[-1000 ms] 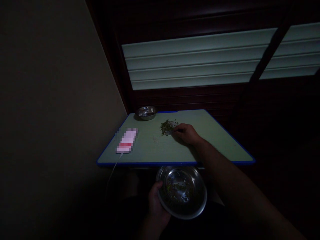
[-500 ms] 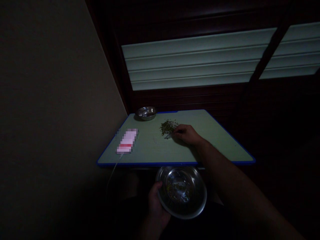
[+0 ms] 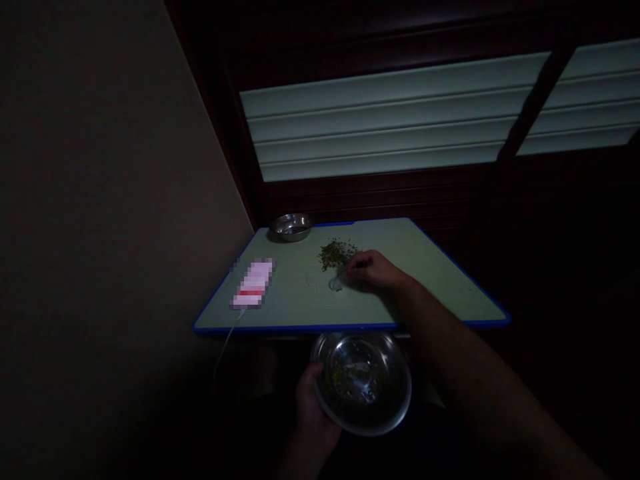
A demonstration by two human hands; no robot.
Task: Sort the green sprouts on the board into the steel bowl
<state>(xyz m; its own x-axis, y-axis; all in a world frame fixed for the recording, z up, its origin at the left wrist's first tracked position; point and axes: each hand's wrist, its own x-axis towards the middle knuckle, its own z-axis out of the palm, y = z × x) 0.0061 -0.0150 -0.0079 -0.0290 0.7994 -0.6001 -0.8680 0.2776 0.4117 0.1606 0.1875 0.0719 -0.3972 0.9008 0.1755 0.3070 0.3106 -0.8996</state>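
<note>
My left hand [image 3: 314,407] grips the left rim of a shiny metal bowl [image 3: 395,413], thumb over the edge, just below the table's front edge. The bowl is tilted, and small greenish bits [image 3: 345,380] show dimly inside it. Over the table, my right hand [image 3: 373,268] is closed in a pinch on a thin, pale piece with a curved edge [image 3: 335,285]; its kind is too dim to make out. That piece lies low over the tabletop, in front of a loose pile of small dark green bits [image 3: 336,253].
A smaller metal bowl [image 3: 291,228] stands at the table's back left corner. A phone [image 3: 254,283], blurred out, lies at the left with a white cable [image 3: 227,343] hanging over the edge. The pale green table [image 3: 440,293] has a blue rim. A wall and slatted doors stand close.
The pale piece in my right hand has come toward me, away from the pile, with a few bits at its edge. The hand has moved slightly. My left hand keeps holding the bowl.
</note>
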